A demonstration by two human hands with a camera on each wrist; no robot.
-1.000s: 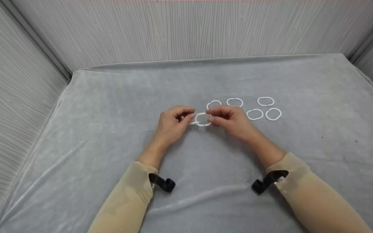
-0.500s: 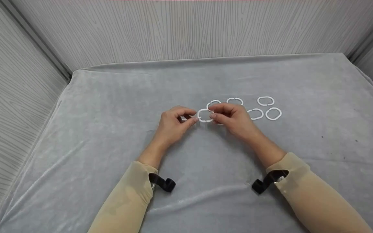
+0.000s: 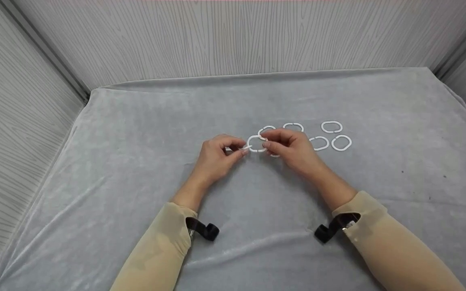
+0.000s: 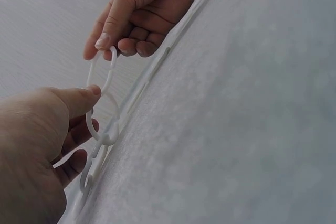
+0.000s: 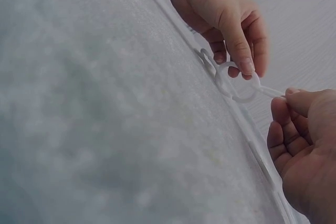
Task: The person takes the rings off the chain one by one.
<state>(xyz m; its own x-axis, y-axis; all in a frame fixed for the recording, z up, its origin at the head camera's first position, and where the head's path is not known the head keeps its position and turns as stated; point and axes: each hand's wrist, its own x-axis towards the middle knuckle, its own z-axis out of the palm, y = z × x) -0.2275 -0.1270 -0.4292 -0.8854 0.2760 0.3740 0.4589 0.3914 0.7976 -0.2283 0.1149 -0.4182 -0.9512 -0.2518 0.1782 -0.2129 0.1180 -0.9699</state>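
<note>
In the head view my left hand (image 3: pixel 219 155) pinches a slim white plastic chain link (image 3: pixel 248 147) between thumb and fingers. Facing it, my right hand (image 3: pixel 291 149) pinches the right end of an oval white chain link (image 3: pixel 249 141). The two links cross at the oval's left side; whether they are hooked together I cannot tell. From the left hand's link (image 4: pixel 111 140) another white link (image 4: pixel 84 179) hangs, as the left wrist view shows. Fingertips cover part of both held links.
Several loose white links lie behind and right of the hands, among them one link (image 3: pixel 331 121) at the back and another link (image 3: pixel 350 143) at the right. One link (image 3: pixel 274 156) is mostly hidden under the right hand. Grey cloth (image 3: pixel 136 133) covers the table, with panels (image 3: pixel 233 36) behind.
My right hand has moved slightly up and right with its link. The left hand's link leaves the oval's lower left, then crosses its left side again. Loose links have not moved.
</note>
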